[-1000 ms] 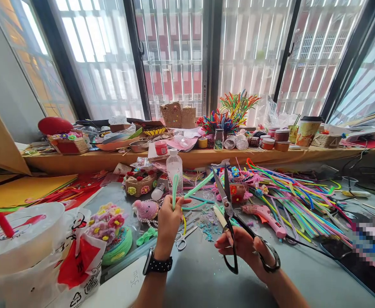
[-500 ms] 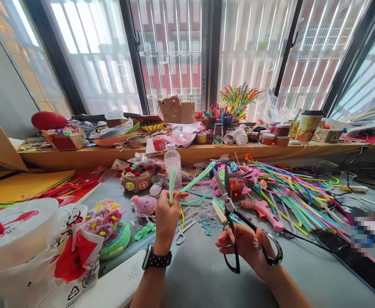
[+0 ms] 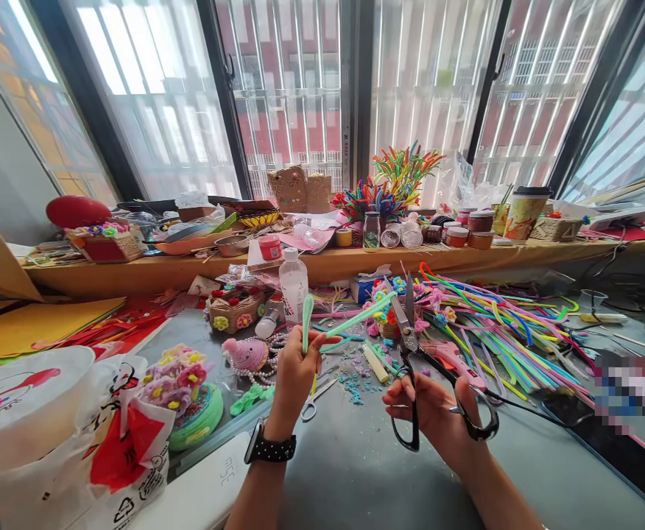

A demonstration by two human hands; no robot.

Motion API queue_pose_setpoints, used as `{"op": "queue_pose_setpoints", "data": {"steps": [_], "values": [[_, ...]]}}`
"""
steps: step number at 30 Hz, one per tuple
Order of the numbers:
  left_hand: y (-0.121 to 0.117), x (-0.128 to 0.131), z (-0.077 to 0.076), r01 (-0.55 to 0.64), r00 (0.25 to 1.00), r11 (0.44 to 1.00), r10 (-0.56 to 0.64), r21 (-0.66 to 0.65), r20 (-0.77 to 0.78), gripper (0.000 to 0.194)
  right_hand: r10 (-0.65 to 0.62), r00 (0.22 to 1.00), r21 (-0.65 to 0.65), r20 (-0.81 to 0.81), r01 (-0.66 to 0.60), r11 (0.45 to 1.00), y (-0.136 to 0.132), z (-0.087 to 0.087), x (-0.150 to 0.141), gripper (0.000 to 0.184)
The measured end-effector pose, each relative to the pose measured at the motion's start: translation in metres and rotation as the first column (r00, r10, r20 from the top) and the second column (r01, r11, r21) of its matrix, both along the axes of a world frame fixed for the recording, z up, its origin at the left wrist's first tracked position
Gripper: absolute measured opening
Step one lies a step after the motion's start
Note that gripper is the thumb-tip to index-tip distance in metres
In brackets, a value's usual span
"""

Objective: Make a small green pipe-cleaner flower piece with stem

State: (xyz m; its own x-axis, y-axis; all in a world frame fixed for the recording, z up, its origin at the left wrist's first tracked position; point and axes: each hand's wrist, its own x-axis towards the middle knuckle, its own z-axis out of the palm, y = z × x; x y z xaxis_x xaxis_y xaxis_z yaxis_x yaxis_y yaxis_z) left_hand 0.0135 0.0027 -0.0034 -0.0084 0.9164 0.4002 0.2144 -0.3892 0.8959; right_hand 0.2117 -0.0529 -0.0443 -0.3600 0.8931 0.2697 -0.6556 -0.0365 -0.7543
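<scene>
Now | left hand: pipe cleaner | bag: lidded cup inside

Reads as a handicraft workspace, set indoors along windows. Judged so from craft supplies: loose heap of coloured pipe cleaners on a grey tabletop, pink glue gun, large scissors, small white scissors, turquoise scraps. Likewise from made pieces: flower-trimmed basket, pink figure. On the ledge behind, lidded jars and bunched bright stems. Cannot tell whether home or studio.
</scene>
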Motion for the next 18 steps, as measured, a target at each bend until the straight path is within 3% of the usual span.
{"op": "queue_pose_setpoints", "data": {"steps": [10,18], "values": [[0.0048,-0.0061,-0.0020,0.022,0.992,0.984,0.001,-0.175,0.129,0.032,-0.034,0.997,0.045,0.065,0.031,0.998,-0.0019,-0.0003,0.0007,0.057],[0.0051,-0.0061,-0.0023,0.013,0.989,0.972,0.023,-0.235,0.149,0.035,-0.023,0.997,0.073,0.068,0.018,0.997,-0.0007,-0.0020,0.0005,0.059]]}}
